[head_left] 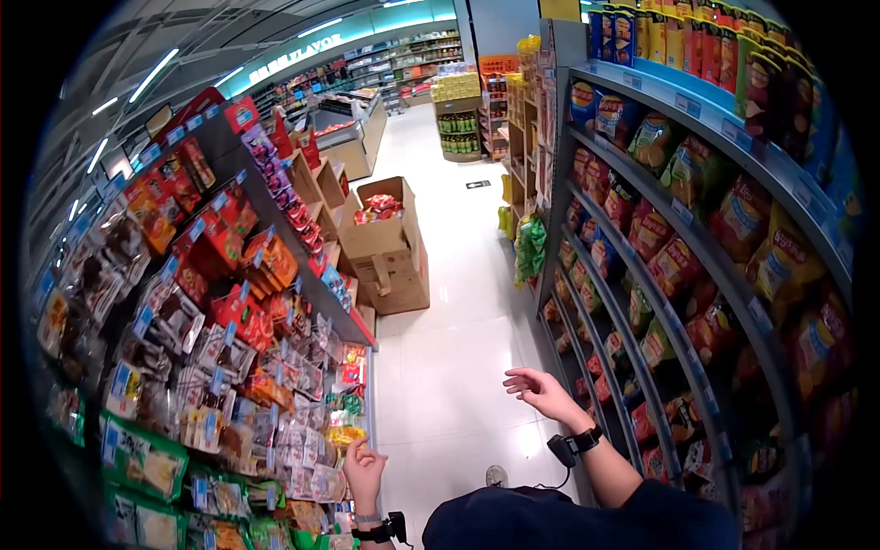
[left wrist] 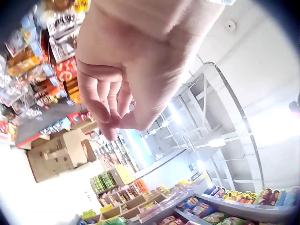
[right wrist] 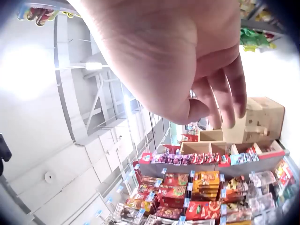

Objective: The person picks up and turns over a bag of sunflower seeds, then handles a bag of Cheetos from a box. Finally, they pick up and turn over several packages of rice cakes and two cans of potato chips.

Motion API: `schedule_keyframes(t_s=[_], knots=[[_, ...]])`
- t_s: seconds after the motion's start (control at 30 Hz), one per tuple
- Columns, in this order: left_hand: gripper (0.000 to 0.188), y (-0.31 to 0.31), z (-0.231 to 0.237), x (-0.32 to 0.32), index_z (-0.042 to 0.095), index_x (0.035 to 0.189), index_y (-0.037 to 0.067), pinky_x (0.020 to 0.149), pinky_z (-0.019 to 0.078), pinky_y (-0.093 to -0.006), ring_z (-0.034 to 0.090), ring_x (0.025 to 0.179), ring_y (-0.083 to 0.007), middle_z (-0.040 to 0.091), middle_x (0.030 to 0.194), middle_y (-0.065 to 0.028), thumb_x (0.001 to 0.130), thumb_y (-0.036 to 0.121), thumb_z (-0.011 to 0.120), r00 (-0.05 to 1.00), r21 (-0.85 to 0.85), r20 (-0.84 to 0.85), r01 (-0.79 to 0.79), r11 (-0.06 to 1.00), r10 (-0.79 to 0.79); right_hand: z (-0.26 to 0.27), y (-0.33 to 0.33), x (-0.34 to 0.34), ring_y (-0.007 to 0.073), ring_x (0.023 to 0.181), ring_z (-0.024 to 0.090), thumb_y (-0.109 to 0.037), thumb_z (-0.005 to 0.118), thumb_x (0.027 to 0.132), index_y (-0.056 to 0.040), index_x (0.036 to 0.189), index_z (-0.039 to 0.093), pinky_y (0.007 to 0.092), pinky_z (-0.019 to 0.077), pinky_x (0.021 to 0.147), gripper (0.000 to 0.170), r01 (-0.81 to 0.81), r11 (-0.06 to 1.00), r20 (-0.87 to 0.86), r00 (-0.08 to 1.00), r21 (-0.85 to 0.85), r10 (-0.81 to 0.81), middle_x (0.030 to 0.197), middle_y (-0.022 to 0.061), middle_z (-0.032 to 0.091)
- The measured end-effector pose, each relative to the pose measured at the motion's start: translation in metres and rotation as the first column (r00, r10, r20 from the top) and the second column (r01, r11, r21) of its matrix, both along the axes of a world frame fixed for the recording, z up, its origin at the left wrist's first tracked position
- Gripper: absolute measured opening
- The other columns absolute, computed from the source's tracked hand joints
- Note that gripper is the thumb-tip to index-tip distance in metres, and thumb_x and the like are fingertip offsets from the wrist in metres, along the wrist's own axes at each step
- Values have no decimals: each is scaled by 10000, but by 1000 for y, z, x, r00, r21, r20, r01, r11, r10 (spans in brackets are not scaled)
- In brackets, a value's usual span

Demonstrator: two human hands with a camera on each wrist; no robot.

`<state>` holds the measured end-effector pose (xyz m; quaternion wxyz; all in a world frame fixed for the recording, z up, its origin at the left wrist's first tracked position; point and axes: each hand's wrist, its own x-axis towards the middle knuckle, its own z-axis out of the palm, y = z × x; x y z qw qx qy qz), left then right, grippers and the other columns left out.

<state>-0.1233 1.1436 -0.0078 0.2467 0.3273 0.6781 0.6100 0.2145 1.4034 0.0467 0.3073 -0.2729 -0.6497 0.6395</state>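
Note:
My left hand (head_left: 365,475) hangs in the aisle beside the left rack of packaged snacks (head_left: 220,431), fingers loosely curled. Nothing is in it; the left wrist view shows the thumb near the fingertips of that bare hand (left wrist: 131,65). Out over the aisle floor, my right hand (head_left: 545,396) is empty, its fingers loosely extended. Shelves of chip bags (head_left: 674,261) stand to its right. Seen up close in the right wrist view, this hand (right wrist: 173,61) has relaxed, slightly bent fingers with no object between them.
Pale floor tiles (head_left: 454,367) run ahead between the two racks. A cardboard box (head_left: 390,266) with red packages on top stands by the left rack's far end. Farther off are a stand of green bottles (head_left: 458,133) and a counter (head_left: 362,137). Chip canisters (head_left: 687,37) line the upper right shelf.

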Motion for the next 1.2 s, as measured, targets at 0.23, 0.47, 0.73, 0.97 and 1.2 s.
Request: schedule_keyframes(t_s=[0.23, 0.47, 0.73, 0.97, 1.2], knots=[[457, 198, 43, 26, 590, 1238, 34, 685, 538, -211, 676, 983, -165, 570, 1324, -97, 801, -98, 622, 869, -54, -355, 349, 935, -345, -22, 88, 5, 167, 981, 674, 3, 556, 937, 10, 1254, 588, 285, 535, 870, 319, 212, 973, 7, 977, -96, -212, 1079, 119, 701], [347, 334, 21, 2, 678, 1102, 31, 596, 499, -219, 642, 765, -103, 652, 1108, -90, 790, -97, 598, 907, -152, -264, 298, 943, -329, -73, 194, 5, 158, 1014, 672, -45, 591, 960, -12, 1258, 580, 271, 526, 869, 300, 186, 959, 83, 982, -214, -171, 1098, 82, 698], [425, 496, 41, -45, 688, 1101, 39, 589, 494, -221, 608, 725, -100, 660, 1098, -95, 738, -132, 546, 903, -201, -335, 212, 956, -270, -58, 424, -36, 147, 932, 680, -62, 597, 949, -2, 1217, 584, 273, 537, 812, 275, 276, 953, 21, 961, -128, -275, 1035, 90, 717], [505, 574, 65, -85, 641, 1191, 67, 894, 522, -323, 516, 1276, -331, 435, 1478, -197, 727, -109, 546, 853, -153, -502, 78, 985, -145, -50, 581, -153, 139, 910, 668, 2, 598, 897, 10, 1202, 589, 264, 539, 831, 306, 153, 979, -10, 988, -132, -156, 1011, 89, 695], [463, 589, 9, -158, 636, 1197, 73, 1043, 459, -408, 441, 1376, -364, 390, 1526, -200, 757, -54, 569, 945, -271, -315, -182, 945, 92, -67, 663, -301, 146, 947, 656, -43, 600, 925, -7, 1247, 575, 268, 517, 820, 326, -188, 955, -41, 982, -229, 184, 1068, 81, 676]])
